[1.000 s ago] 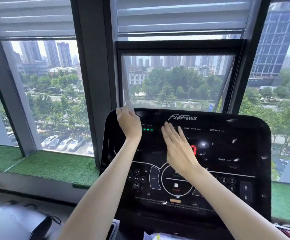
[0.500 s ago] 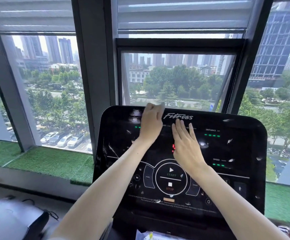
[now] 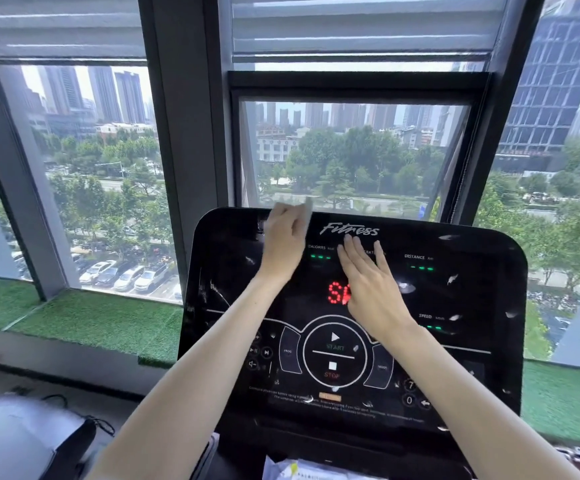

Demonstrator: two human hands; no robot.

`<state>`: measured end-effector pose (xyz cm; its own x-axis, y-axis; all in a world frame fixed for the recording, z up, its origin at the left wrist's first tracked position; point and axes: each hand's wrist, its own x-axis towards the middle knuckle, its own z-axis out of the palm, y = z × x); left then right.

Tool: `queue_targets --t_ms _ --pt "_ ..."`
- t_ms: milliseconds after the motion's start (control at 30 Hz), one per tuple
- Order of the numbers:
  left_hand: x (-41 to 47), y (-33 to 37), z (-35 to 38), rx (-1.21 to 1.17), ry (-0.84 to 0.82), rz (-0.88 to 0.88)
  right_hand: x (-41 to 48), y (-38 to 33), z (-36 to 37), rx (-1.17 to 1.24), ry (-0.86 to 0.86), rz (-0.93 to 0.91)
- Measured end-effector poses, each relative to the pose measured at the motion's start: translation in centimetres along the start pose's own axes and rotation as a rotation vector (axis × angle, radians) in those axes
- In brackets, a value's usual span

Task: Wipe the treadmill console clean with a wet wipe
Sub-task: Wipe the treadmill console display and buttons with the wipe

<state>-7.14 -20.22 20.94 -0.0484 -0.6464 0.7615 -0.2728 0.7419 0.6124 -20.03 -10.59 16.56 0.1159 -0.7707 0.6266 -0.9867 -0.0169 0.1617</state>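
The black treadmill console (image 3: 472, 358) fills the lower middle of the head view, with white smears and specks over its glossy face. At its top edge, left of the "Fitness" logo, my left hand (image 3: 283, 244) is blurred and pinches a pale wet wipe (image 3: 308, 206) that pokes out above the fingers. My right hand (image 3: 371, 289) lies flat on the display area with fingers straight, partly covering red lit characters. The round START/STOP pad (image 3: 333, 351) sits uncovered below both hands.
A white wipes packet (image 3: 299, 469) lies under the console at the bottom edge. A black bag with a cable (image 3: 74, 441) is on the floor at lower left. Window glass and a dark frame stand just behind the console, with green turf ledges (image 3: 91, 320) on both sides.
My left hand swept the wipe from the console's top left corner rightward along the top edge, then eased back left. My right hand shifted up and right. Red characters lit on the display.
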Motion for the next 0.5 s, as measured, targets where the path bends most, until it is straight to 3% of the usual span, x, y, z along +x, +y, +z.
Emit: queue_targets --t_ms 67,100,133,233,300,433,500 --pt "0.3 -0.5 -0.4 -0.071 0.267 -0.215 0.0 0.0 0.0 0.01 0.006 -0.002" --pt "0.1 -0.4 0.0 -0.07 0.321 -0.267 0.0 0.0 0.0 0.012 0.004 0.0" --pt "-0.2 0.2 0.7 -0.042 0.294 -0.255 0.0 0.0 0.0 0.013 -0.001 0.001" --pt "-1.3 1.8 2.8 0.035 -0.056 0.007 0.0 0.3 -0.6 0.038 -0.006 -0.02" --pt "-1.0 1.9 2.6 0.036 -0.113 0.047 -0.2 0.9 -1.1 0.077 0.013 -0.043" --pt "-0.3 0.5 1.5 -0.061 0.277 -0.238 -1.5 2.4 -1.8 0.082 0.059 0.044" --pt "-0.8 1.3 2.4 -0.012 0.299 -0.259 -2.3 3.1 -2.0 0.078 0.076 0.126"
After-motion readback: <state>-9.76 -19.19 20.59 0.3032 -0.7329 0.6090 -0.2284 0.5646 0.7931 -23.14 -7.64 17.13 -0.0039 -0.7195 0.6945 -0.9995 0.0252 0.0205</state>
